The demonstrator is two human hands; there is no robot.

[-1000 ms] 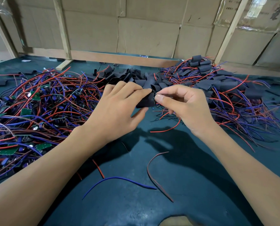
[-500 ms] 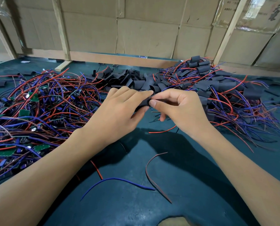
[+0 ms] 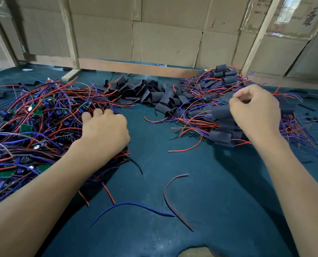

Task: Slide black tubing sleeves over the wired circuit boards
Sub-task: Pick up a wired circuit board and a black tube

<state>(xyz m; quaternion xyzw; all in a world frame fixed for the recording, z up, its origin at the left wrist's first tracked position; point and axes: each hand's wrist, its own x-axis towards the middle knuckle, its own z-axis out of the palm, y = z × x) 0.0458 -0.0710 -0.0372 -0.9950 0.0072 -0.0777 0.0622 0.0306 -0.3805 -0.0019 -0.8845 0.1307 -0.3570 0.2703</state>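
Note:
A tangle of red and blue wires with green circuit boards (image 3: pixel 25 127) covers the left of the table. My left hand (image 3: pixel 104 130) lies on its right edge, palm down, with the fingertips buried among the wires. Whether it grips any of them is hidden. Loose black tubing sleeves (image 3: pixel 150 93) are heaped at the back centre. On the right is a pile of sleeved boards (image 3: pixel 219 135) with wires trailing out. My right hand (image 3: pixel 256 112) hovers over that pile, fingers curled and thumb against the forefinger, with nothing visible in it.
The dark green table (image 3: pixel 200 173) has a stray blue wire (image 3: pixel 136 205) and a brown-red wire (image 3: pixel 168 197) near the front. A cardboard wall (image 3: pixel 163 43) with a wooden batten (image 3: pixel 132 66) closes the back. More sleeve scraps lie at the far left and right.
Both hands held one black sleeve together at the centre. They have since parted: the left went to the unsleeved pile, the right to the sleeved pile, and the sleeve is out of my hands.

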